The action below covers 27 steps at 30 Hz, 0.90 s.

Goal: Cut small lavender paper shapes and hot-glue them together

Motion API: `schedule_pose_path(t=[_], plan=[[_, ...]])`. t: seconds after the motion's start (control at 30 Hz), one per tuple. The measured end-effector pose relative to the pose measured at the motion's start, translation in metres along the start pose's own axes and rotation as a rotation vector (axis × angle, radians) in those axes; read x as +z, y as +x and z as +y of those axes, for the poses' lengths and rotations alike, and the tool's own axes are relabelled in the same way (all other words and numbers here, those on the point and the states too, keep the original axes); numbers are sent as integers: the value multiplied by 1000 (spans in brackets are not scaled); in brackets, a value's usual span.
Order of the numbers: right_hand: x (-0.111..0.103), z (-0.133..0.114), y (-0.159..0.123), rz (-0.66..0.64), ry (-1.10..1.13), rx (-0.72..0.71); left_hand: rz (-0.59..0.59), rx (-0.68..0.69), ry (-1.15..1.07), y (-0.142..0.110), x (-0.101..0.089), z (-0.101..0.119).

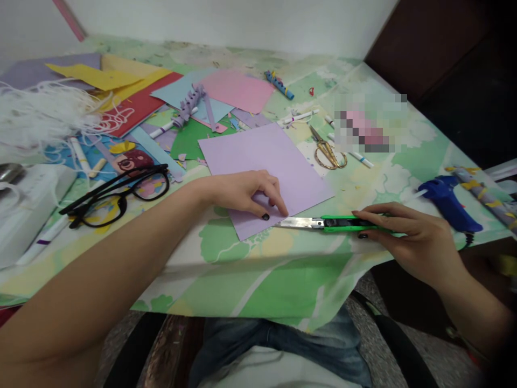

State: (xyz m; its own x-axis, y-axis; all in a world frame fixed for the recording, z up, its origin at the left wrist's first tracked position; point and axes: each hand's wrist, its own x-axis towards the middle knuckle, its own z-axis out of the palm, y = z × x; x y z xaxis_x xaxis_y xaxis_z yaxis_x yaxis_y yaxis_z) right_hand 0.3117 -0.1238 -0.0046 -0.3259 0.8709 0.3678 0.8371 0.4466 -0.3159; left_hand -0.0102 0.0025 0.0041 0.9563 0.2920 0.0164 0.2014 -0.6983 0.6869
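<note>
On the patterned cloth of the counter (278, 285), black-framed glasses (125, 198) lie beside a white power strip (38, 205). A tangle of white string (44, 113) spills onto a red sheet (147, 110) — a pink sheet (238, 89) lies farther right. Gold-handled scissors (324, 146) rest near a capped marker (362, 159); a blue glue gun (454, 205) sits by the right edge — its cord running off the side.

Cloth-covered table (194, 299) | lilac sheet (264, 161) | gold-handled scissors (329, 153) | blue glue gun (453, 203) | white power strip (34, 202)
</note>
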Motion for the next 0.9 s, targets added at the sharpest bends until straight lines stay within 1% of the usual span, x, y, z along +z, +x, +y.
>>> schedule_pose_path(t=[0.13,0.27,0.4,0.57,0.9], plan=[[0,-1,1,-4,-15,-18,-8,-23,-15,0,0,-2],[-1,0,1,-24,-24,-10,7,-29,-20,1,1,-1],[-1,0,1,-23,-21,-8,-7,-42,-13,1,0,0],[1,-4,2,-6,4,-26,-14,-37,-8,1,-1,0],[-2,-4,3,-29,-15,-41,-10,-16,-12,2,-1,0]])
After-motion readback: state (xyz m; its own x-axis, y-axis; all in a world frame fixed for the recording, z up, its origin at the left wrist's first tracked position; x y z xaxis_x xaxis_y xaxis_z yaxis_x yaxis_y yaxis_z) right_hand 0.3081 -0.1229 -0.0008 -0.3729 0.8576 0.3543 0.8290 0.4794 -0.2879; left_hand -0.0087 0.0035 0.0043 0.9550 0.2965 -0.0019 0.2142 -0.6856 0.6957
